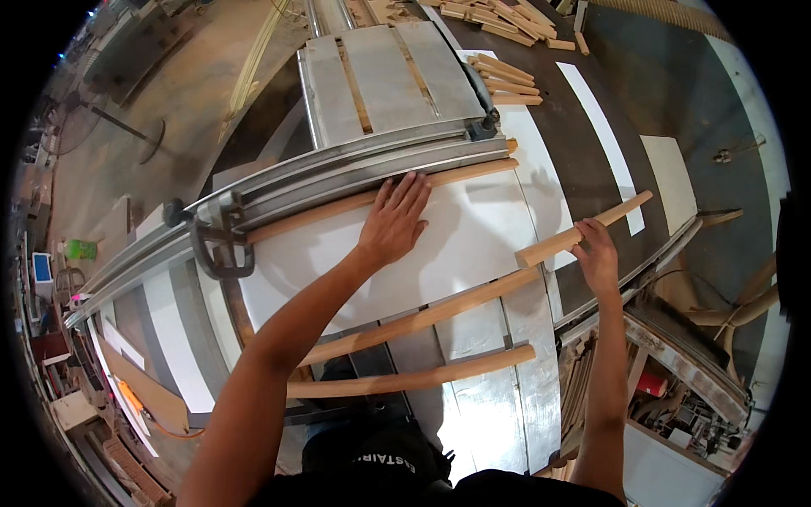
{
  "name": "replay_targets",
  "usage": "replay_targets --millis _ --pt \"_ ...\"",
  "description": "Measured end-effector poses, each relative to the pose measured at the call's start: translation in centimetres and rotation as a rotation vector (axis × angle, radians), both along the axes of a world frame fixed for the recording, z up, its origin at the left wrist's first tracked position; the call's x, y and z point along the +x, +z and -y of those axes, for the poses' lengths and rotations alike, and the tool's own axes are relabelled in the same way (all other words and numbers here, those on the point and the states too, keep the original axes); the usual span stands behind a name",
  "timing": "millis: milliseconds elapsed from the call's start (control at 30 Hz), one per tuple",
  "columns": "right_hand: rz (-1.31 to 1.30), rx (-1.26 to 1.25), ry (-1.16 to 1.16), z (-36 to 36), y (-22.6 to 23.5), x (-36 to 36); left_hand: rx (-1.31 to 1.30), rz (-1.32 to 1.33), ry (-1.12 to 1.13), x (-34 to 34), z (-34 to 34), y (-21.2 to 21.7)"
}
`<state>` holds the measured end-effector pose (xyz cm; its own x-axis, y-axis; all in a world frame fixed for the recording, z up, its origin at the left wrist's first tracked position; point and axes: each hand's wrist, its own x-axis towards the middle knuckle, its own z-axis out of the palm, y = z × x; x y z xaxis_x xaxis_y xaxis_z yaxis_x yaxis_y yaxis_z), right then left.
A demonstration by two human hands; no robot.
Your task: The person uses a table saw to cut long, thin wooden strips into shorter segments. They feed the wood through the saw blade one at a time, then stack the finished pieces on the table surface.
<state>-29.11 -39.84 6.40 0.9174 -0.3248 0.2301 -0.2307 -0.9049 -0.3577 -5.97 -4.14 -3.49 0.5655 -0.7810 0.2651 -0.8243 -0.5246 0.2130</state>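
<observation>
My left hand (395,221) lies flat with fingers stretched, its fingertips over a long wooden strip (312,215) that rests along a metal fence (363,160). Between thumb and fingers, my right hand (597,253) grips a shorter wooden strip (553,247), angled up to the right above the table's right side. Two more long wooden strips, an upper one (422,317) and a lower one (414,380), lie nearer my body. The upper one's right end is close below the held piece. A white sheet (465,221) covers part of the metal tabletop (532,372).
A dark clamp (221,245) sits on the fence's left part. Beyond the fence is a slatted metal table (397,76). Short wooden pieces lie in a near stack (511,84) and a far pile (507,21). A cluttered shelf (676,414) stands at the lower right.
</observation>
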Motion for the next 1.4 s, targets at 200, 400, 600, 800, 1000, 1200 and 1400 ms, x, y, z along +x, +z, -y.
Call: replay_targets --millis 200,400,600,800,1000,1200,1400 --pt "0.060 0.074 0.025 -7.9 3.2 4.3 0.119 -0.246 -0.001 -3.7 -3.3 3.1" --pt "0.057 0.030 0.073 -16.3 -0.6 10.8 0.165 -0.373 -0.117 -14.1 -6.9 4.1" --pt "-0.064 0.009 0.049 -27.2 -5.4 14.8 0.116 -0.314 -0.205 -16.9 -9.6 3.5" --pt "0.208 0.299 -0.364 -27.5 -9.9 16.4 0.004 -0.379 -0.174 -16.3 -10.4 2.0" --pt "0.335 1.197 -0.725 -23.7 -11.4 20.3 -0.175 -0.450 -0.013 -12.0 -13.7 4.2" --pt "0.372 1.006 -0.757 -25.6 -12.5 23.6 -0.280 -0.367 0.161 -3.9 -15.7 5.4" --pt "0.288 1.065 -0.744 -26.0 -11.2 23.1 -0.552 -0.497 0.545 -3.1 -15.7 2.7"
